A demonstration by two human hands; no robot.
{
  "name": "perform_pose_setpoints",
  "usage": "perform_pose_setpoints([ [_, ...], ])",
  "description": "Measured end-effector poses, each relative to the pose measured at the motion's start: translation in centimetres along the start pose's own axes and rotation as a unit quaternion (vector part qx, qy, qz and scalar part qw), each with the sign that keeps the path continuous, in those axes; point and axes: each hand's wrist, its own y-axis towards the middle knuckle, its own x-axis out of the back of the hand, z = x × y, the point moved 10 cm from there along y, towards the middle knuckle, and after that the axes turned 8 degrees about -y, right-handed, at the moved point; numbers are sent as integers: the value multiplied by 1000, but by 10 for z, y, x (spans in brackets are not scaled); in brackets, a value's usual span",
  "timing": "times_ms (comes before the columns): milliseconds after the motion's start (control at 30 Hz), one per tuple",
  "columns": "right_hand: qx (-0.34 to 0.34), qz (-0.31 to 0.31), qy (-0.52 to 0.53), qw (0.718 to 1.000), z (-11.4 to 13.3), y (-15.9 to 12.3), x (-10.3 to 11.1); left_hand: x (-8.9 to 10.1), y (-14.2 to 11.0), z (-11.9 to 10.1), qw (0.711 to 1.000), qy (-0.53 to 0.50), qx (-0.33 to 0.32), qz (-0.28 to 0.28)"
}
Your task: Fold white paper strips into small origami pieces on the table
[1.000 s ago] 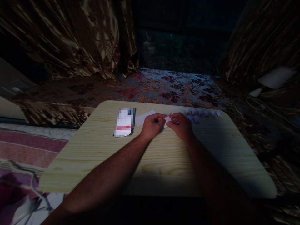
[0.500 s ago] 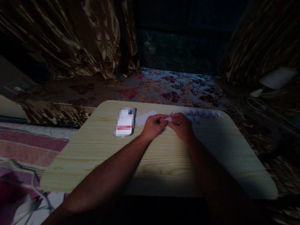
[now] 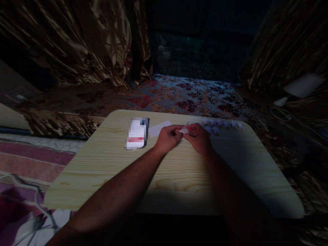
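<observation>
Between my two hands is a small folded piece of white paper [image 3: 183, 130], one pointed flap sticking up. My left hand [image 3: 167, 137] pinches its left side. On the other side, the fingers of my right hand [image 3: 198, 136] are closed on the same paper. A thin dark and shiny thing shows by the right fingers, too small to make out. Just beyond my left hand a flat white paper sheet [image 3: 159, 129] lies on the wooden table [image 3: 176, 181]. Several small folded paper pieces [image 3: 219, 123] lie in two rows past my right hand.
A phone [image 3: 136, 134], partly pixelated, lies left of the sheet. Behind the table is a ledge with a flowered cloth [image 3: 184, 90], with curtains [image 3: 118, 44] on both sides. A white lamp [image 3: 303, 85] stands at the right. Striped bedding [image 3: 33, 160] and a cable are at the left.
The paper between my fingers has been turned and folded, so a pointed flap now stands up from it. My hands have stayed in nearly the same place.
</observation>
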Motion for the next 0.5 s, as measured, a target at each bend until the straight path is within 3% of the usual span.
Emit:
perform_pose_setpoints([
  [500, 7, -3, -7, 1000, 3, -1, 3, 8, 0, -2, 998, 55, -9, -34],
])
